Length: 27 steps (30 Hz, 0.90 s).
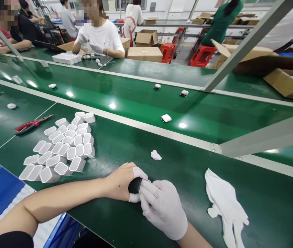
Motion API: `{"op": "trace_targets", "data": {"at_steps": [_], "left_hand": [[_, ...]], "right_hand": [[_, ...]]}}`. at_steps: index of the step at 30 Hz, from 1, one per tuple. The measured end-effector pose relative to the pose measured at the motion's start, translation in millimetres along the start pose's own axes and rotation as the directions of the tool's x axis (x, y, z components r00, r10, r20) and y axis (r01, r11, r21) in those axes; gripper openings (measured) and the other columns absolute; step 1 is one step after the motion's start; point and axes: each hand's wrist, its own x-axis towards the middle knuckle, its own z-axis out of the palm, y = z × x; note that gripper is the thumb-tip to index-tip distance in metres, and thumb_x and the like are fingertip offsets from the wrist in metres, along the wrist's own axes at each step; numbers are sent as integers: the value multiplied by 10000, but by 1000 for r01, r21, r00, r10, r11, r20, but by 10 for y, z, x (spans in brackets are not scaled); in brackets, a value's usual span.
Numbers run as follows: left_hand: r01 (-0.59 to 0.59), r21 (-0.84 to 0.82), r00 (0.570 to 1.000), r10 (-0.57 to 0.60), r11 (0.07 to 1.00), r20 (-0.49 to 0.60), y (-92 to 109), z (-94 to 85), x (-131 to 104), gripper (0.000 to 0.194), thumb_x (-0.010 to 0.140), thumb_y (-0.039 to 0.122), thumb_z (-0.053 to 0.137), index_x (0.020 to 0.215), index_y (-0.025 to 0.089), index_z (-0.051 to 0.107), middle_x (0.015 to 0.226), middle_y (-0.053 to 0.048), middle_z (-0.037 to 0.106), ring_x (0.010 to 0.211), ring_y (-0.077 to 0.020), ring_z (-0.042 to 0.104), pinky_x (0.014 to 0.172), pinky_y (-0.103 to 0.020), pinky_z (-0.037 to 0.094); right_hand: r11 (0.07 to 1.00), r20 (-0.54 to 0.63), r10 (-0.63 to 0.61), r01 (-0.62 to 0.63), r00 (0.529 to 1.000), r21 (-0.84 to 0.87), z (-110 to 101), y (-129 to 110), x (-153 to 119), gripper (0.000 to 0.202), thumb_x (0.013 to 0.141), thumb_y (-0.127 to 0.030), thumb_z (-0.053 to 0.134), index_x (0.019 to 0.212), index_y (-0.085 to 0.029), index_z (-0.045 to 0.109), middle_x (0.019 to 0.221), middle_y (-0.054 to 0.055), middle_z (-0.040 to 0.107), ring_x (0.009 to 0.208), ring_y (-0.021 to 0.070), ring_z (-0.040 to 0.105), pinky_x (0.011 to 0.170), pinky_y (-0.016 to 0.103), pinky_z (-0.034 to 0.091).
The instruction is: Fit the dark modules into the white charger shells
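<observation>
Between the two hands, over the green bench [115, 224], sits a small black piece [134, 185]. The left hand [119, 182] pinches it between white-covered tips; the gloved right hand [164, 205] curls against its other end, its exact grip hidden. Smooth coverings could let the piece slip. A careless swing of the left forearm [66, 198] could topple the white cups [71, 153] just beyond it.

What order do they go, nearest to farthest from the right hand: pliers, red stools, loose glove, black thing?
From the right hand, in the head view:
1. Black thing: in the left hand, up against the right one.
2. Loose glove: to the right.
3. Pliers: over on the left.
4. Red stools: at the back.
</observation>
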Motion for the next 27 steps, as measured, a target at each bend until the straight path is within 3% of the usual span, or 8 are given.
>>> {"op": "trace_targets", "data": {"at_steps": [2, 4, 8, 12, 16, 19, 24, 27], "left_hand": [[10, 0, 1000, -10, 1000, -8, 10, 0, 2, 428, 685, 309, 732, 1071, 226, 568, 1016, -6, 685, 930, -209, 575, 879, -336, 427], [23, 2, 1000, -23, 1000, -19, 24, 0, 4, 412, 682, 317, 741, 1052, 233, 581, 991, 0, 687, 909, -205, 581, 862, -328, 436], [25, 8, 999, -25, 1000, -41, 39, 4, 6, 431, 674, 309, 755, 1065, 241, 586, 968, 6, 689, 884, -197, 588, 850, -322, 444], [25, 13, 999, -24, 1000, -34, 27, 13, 9, 434, 673, 298, 750, 1069, 235, 582, 997, 0, 688, 904, -204, 587, 859, -330, 445], [5, 17, 999, -5, 1000, -34, 12, 20, 5, 418, 676, 282, 730, 1059, 213, 581, 999, -15, 687, 915, -212, 581, 873, -342, 445], [-6, 23, 999, 7, 1000, -43, 27, 17, -1, 417, 677, 282, 722, 1063, 205, 586, 987, -21, 687, 906, -214, 581, 868, -345, 450], [9, 3, 999, -8, 1000, -47, 91, -22, 12, 413, 657, 283, 745, 1045, 219, 616, 959, -15, 689, 862, -205, 588, 838, -331, 466], [3, 2, 1000, -3, 1000, -2, 96, -38, 23, 404, 655, 277, 755, 1035, 218, 628, 966, -14, 690, 867, -203, 586, 836, -325, 469]], "right_hand": [[993, -10, 2, -1, 1000, 118, -13, 43, 3, 305, 904, -132, 409, 621, -195, 504, 596, -4, 535, 505, 133, 392, 518, 318, 234], [972, -128, 32, -1, 991, 233, -38, 104, -13, 213, 904, -118, 434, 781, -203, 585, 726, 7, 634, 578, 139, 494, 573, 308, 342], [978, -303, 51, 15, 952, 210, -68, 179, -57, 229, 865, -83, 513, 1028, -214, 605, 965, 39, 707, 688, 157, 573, 654, 324, 418], [992, -175, -43, 63, 984, 112, -39, 116, -46, 178, 873, -100, 467, 881, -214, 604, 809, 5, 692, 582, 143, 505, 574, 317, 336], [999, -43, -10, 8, 999, -36, 1, 18, -17, 251, 890, -126, 429, 670, -192, 531, 637, -1, 603, 502, 137, 369, 540, 329, 215], [999, -74, 35, -35, 997, -3, -2, 6, -22, 271, 900, -124, 428, 670, -192, 555, 647, 5, 617, 511, 140, 402, 553, 327, 245], [911, -253, 203, -87, 946, 404, -60, 77, -77, 197, 917, -125, 487, 846, -225, 641, 827, 10, 681, 732, 163, 613, 663, 288, 438], [937, -254, 142, -47, 957, 346, -64, 65, -83, 206, 914, -117, 473, 830, -214, 634, 796, 10, 665, 693, 155, 593, 675, 293, 426]]}}
